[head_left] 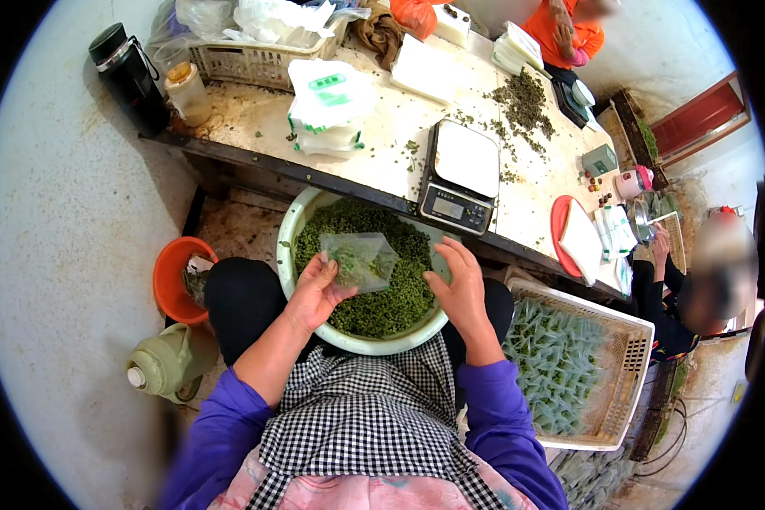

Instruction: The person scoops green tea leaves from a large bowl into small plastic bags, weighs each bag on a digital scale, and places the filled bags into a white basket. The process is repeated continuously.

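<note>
Pale worktable [527, 208] beyond my grip; left hand [317, 293] pinches clear plastic bag [364, 257] over small green plant pieces [374, 314], right hand [461, 289] spread; slack pinch could drop it.

Shone brightly across the table [527, 212], darkened under its near edge, blurred beyond its right edge, bowed rimward.

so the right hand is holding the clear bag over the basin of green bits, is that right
Not quite: the head view shows the left hand holding the clear bag. It is over the basin of green bits, as you say.
</note>
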`<state>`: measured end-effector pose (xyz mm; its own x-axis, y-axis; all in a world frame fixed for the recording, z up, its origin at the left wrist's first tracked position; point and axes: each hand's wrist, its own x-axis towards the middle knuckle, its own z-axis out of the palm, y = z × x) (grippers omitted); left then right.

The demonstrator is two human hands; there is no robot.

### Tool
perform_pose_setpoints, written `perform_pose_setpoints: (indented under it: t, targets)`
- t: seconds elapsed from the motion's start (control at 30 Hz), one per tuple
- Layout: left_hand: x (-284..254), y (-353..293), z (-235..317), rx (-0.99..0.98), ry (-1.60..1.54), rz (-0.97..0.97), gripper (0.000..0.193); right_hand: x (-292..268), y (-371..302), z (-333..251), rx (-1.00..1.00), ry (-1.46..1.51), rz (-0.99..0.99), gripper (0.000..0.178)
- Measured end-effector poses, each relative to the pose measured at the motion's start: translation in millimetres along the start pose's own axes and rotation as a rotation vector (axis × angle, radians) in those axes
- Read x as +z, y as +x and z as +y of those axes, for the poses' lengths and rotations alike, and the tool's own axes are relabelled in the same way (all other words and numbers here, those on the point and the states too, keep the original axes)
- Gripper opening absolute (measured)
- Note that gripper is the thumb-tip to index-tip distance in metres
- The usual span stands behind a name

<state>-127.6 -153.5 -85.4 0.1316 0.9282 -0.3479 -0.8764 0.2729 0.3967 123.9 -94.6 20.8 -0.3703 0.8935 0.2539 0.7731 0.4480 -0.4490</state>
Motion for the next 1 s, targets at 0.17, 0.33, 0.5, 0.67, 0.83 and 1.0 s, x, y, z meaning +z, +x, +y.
perform_pose_setpoints:
  t: [0.17,0.33,0.5,0.67,0.83,1.0]
  targets:
    - [12,-6,-15,-0.115,0.264,-0.096,0.029,33,-5,-23,0.114,0.514,-0.288,0.033]
    - [9,-1,-6,-0.087,0.326,0.013,0.028,13,26,-5,0.349,0.692,-0.097,0.008]
    - [16,16,-13,-0.002,0.712,0.065,0.021,-15,95,27,0.462,1.02,0.481,0.014]
    - [33,48,-34,0.185,1.267,0.016,0.01,6,127,74,0.404,1.095,0.477,0.034]
    - [50,69,-42,0.436,1.995,-0.005,0.021,20,77,83,0.485,1.064,0.474,0.024]
    - [48,87,-64,0.536,2.287,-0.022,0.02,29,25,80,0.587,1.117,0.349,0.015]
